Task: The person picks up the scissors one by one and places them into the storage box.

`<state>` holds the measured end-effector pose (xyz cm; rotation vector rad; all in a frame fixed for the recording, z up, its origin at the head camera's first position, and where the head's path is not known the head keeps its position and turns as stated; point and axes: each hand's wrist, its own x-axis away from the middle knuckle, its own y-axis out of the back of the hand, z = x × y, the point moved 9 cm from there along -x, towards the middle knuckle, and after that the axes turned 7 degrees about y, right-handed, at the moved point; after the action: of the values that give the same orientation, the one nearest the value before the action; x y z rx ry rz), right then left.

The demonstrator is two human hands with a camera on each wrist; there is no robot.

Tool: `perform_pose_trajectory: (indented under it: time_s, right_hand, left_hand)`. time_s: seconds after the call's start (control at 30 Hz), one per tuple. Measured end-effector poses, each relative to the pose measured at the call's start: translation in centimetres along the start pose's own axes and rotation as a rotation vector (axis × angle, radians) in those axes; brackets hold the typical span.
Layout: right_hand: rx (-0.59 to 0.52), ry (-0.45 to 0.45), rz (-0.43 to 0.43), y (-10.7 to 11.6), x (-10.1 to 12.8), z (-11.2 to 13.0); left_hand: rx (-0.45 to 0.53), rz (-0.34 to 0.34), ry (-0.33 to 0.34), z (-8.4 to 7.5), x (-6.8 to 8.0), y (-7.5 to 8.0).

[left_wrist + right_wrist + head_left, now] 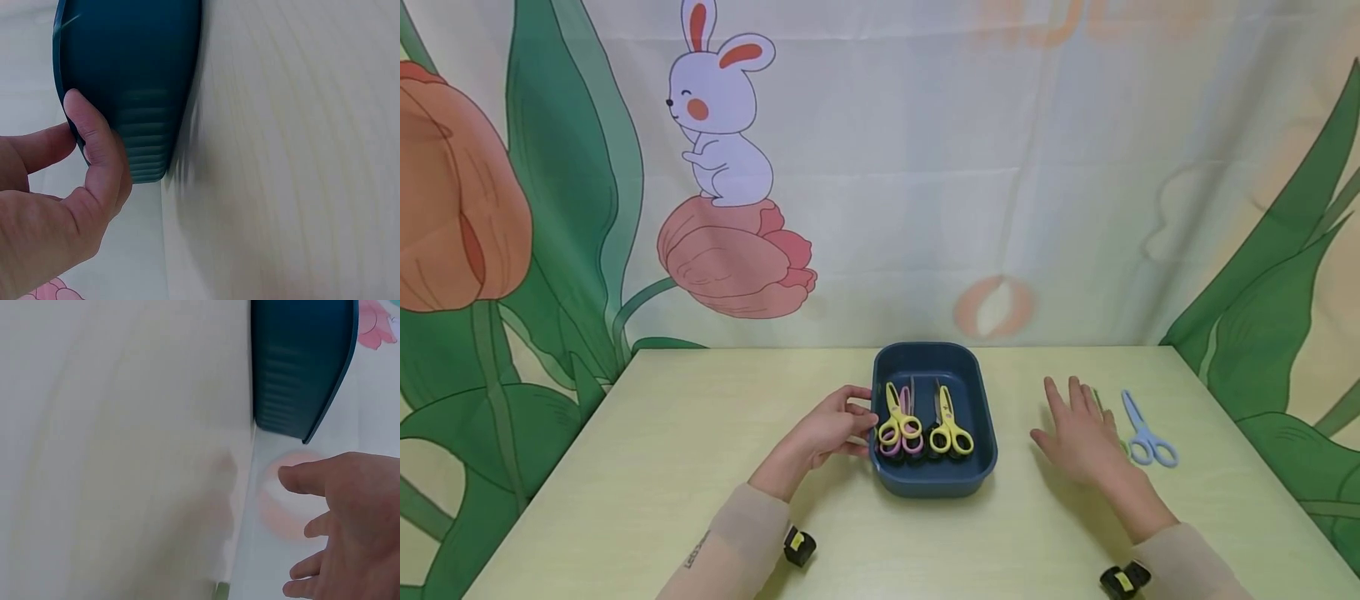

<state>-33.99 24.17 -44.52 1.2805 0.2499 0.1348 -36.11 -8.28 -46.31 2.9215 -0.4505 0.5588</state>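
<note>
A dark blue tray (934, 485) stands at the middle of the pale table (685, 433). Inside it lie a yellow and pink pair of scissors (900, 423) and a yellow pair (950, 427). My left hand (842, 423) grips the tray's left rim; in the left wrist view the thumb (100, 150) presses on the ribbed wall of the tray (144, 62). My right hand (1078, 433) hovers flat with straight fingers right of the tray, holding nothing. Light blue scissors (1144, 433) lie just right of it, and a green pair (1099, 402) is mostly hidden under its fingers. The right wrist view shows the spread right hand (337, 537) near the tray (300, 362).
A printed cloth backdrop with a rabbit (718, 108) and tulips hangs right behind the table's far edge. Bare tabletop stretches left of the tray and along the front. Small black wrist cameras (799, 546) sit at both sleeves.
</note>
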Motion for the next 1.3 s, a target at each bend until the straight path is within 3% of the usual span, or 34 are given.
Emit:
perform_pose_trajectory:
  time_s: [0.33, 0.6, 0.83, 1.1, 1.3]
  right_hand:
    - [-0.059, -0.111, 0.184, -1.4, 1.0, -2.5]
    - [-0.070, -0.093, 0.242, -1.7, 1.9, -3.3]
    - [-0.104, -0.096, 0.238, -2.3, 2.0, -4.4]
    - [-0.024, -0.054, 0.257, -3.4, 1.6, -6.0]
    - [-0.035, -0.036, 0.252, -2.5, 1.3, -5.5]
  left_hand:
    - [-0.007, 0.000, -0.007, 0.0, 0.0, 0.0]
    - [-0.007, -0.003, -0.009, 0.0, -0.1, -0.1]
    - [-0.011, -0.015, 0.000, 0.2, -0.2, 0.1]
    - [-0.016, -0.019, 0.006, 0.4, -0.3, 0.1]
    - [-0.013, -0.018, 0.004, 0.3, -0.3, 0.1]
